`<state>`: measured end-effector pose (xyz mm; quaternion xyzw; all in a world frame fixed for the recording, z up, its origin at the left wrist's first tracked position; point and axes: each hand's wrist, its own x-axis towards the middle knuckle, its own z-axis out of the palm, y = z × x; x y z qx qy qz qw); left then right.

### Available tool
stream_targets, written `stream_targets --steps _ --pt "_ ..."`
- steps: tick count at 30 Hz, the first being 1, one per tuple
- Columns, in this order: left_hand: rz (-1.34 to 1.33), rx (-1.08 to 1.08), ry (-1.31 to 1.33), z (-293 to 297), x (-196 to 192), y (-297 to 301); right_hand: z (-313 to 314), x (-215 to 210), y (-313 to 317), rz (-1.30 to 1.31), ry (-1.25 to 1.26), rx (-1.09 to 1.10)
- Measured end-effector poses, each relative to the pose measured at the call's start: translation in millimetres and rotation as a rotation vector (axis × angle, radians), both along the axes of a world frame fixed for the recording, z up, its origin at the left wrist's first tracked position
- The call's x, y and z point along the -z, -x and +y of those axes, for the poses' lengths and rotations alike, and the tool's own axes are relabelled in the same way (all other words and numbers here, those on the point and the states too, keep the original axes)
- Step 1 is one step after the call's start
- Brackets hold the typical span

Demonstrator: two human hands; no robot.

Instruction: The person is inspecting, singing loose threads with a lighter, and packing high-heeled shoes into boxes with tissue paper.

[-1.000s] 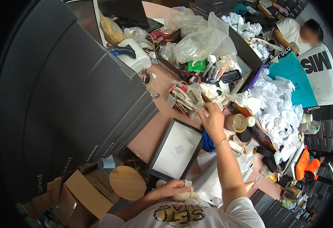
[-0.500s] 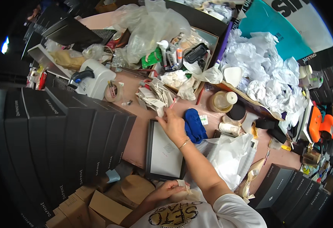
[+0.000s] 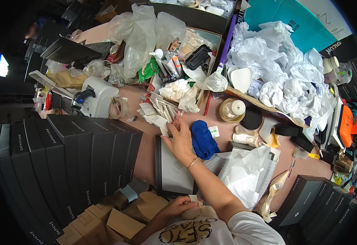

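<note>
**Hand check: right hand at the tag pile, left hand gripping a beige article**

You are keeping your right hand (image 3: 181, 143) at the near end of a fanned pile of white tags (image 3: 158, 109), which is lying on the pink tabletop (image 3: 145, 165). The tags are overlapping at slightly differing angles. Their long axes are running mainly from upper left to lower right, and the lowest ones are pointing their near ends toward your thumb and fingers. The pile is sitting beyond your right fingertips and slightly to their left, well apart from your left hand (image 3: 176, 207). Your right fingers are curving, with the thumb standing apart from them; whether they are pinching a tag, I cannot tell.

Your left hand is grasping a beige article (image 3: 194, 213) close against your shirt (image 3: 227, 230), with a small white slip (image 3: 193, 199) projecting above the fingers. The article is lying to the right of your left fingers; its long axis is partly hidden, so its direction I cannot tell.

A blue cloth (image 3: 204, 139) is lying just right of your right hand. A shallow dark-rimmed box (image 3: 158, 167) is lying between your two hands, holding a printed white sheet (image 3: 174, 165). Farther right, a beige shoe (image 3: 277, 188) is lying beside white wrapping paper (image 3: 243, 175), its long axis slanting from upper right to lower left.
</note>
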<state>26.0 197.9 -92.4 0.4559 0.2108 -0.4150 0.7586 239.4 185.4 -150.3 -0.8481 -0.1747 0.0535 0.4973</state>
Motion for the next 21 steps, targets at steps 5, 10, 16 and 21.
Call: stream_targets --steps 5,10,16,21 --pt "0.047 -0.017 -0.004 -2.0 -3.4 -6.2 5.9 12.2 6.9 -0.008 -0.042 -0.069" --pt "0.09 -0.011 -0.012 -6.1 -6.2 -11.4 0.2 18.5 2.4 0.008 -0.038 -0.113" --pt "0.035 -0.026 -0.075 -14.8 -13.3 -8.9 -38.1 -37.0 -3.8 0.048 -0.22 -0.133" --pt "0.145 -0.01 -0.092 -27.8 -27.8 -5.8 -142.0 -98.4 -9.9 -0.058 -0.275 -0.085"
